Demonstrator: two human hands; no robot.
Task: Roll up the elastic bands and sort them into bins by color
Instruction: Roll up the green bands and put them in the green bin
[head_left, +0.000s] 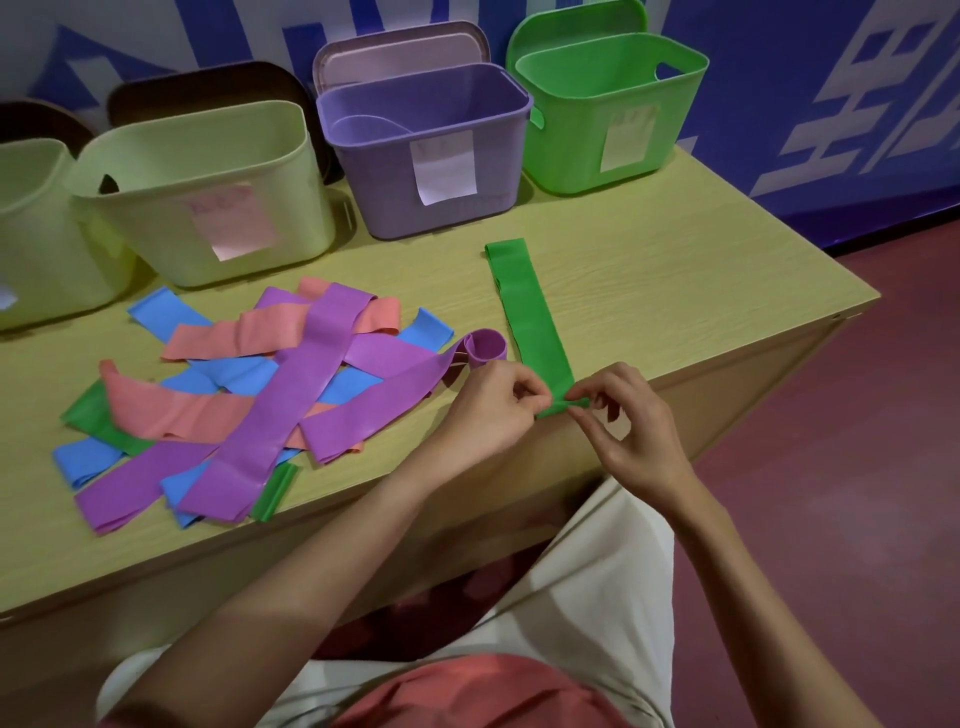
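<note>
Both hands, left hand (498, 410) and right hand (631, 431), are pinching the near end of the green band (524, 312), lying flat in front of the green bin (608, 109); it is appearing thin, limp and springy, so gripping both corners seems advisable.

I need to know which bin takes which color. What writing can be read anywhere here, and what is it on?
No text can be read for certain.
Pink label on the pale yellow bin: faint marks, too blurred.
White label on the purple bin: too faint.
Pale label on the green bin: too faint.
Blue wall: large white shapes, cut off, unreadable.
</note>
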